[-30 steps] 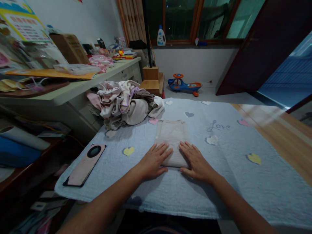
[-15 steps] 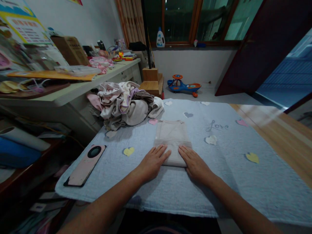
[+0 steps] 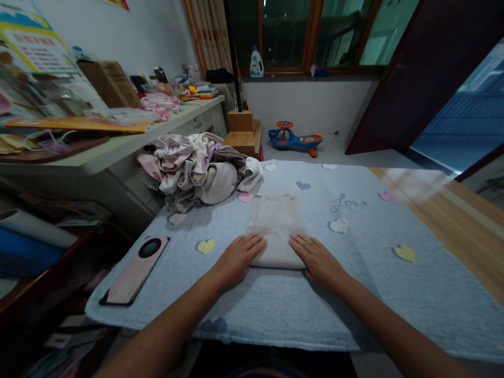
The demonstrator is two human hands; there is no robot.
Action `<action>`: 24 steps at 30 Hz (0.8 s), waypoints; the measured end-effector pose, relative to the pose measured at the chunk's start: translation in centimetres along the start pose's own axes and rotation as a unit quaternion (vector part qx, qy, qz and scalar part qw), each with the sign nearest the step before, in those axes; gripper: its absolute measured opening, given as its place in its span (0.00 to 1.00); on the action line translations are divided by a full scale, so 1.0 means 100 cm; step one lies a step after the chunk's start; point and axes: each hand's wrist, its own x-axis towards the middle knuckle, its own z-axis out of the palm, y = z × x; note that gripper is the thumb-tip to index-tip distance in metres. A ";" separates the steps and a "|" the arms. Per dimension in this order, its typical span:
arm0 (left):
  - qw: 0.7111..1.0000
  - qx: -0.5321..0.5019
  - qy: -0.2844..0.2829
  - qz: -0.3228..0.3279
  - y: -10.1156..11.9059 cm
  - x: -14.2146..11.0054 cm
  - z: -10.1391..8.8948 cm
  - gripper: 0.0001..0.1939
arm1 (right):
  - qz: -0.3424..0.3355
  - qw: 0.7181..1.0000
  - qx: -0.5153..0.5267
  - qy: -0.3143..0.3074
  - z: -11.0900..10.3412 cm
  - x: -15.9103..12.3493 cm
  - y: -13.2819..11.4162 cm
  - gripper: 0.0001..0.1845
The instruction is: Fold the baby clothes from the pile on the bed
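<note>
Beneath the fingers of the left grip (image 3: 239, 258) and the right grip (image 3: 321, 261) lies a folded, ribbed, pale garment (image 3: 277, 220). Both are released: palms down, fingers stretched out, neither one clenched. The left rests on the near left edge of the garment and the right on its near right edge, with the front fold showing in the gap between them. The rest of the garment reaches forward, beyond the fingertips. Under it spreads a light blue cloth (image 3: 291, 310), which covers much of the desk (image 3: 444, 210); bare wood shows well to the right of the right grip.

Just left of the left grip is a yellow heart (image 3: 206, 246) on the cloth, and farther left a pink phone (image 3: 134, 273) lies with its round black camera facing up. Ahead and to the left of the left grip sits a heaped pile of clothes (image 3: 200, 168). Near the right grip, forward and to its right, is a white heart (image 3: 339, 226), with the word "Love" (image 3: 348, 203) just beyond.
</note>
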 end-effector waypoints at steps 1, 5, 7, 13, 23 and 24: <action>1.000 -0.011 0.006 -0.002 -0.001 0.001 0.000 0.45 | 0.000 1.000 0.003 0.007 0.001 0.001 0.002 0.43; 0.996 -0.070 0.051 -0.004 -0.006 0.003 -0.002 0.40 | -0.009 0.998 0.027 0.049 0.005 0.006 0.011 0.36; 0.991 -0.118 0.065 -0.019 -0.010 0.004 -0.006 0.36 | 0.001 0.997 0.049 0.059 0.004 0.008 0.016 0.34; 0.938 -0.301 0.129 -0.111 -0.016 0.009 -0.022 0.21 | 0.051 0.976 0.173 0.125 -0.004 0.009 0.029 0.33; 0.954 -0.269 0.127 -0.036 -0.035 0.023 0.012 0.24 | 0.035 0.973 0.156 0.164 0.023 0.009 0.036 0.24; 0.954 -0.270 0.126 -0.032 -0.036 0.024 0.011 0.23 | 0.031 0.973 0.157 0.164 0.023 0.010 0.036 0.23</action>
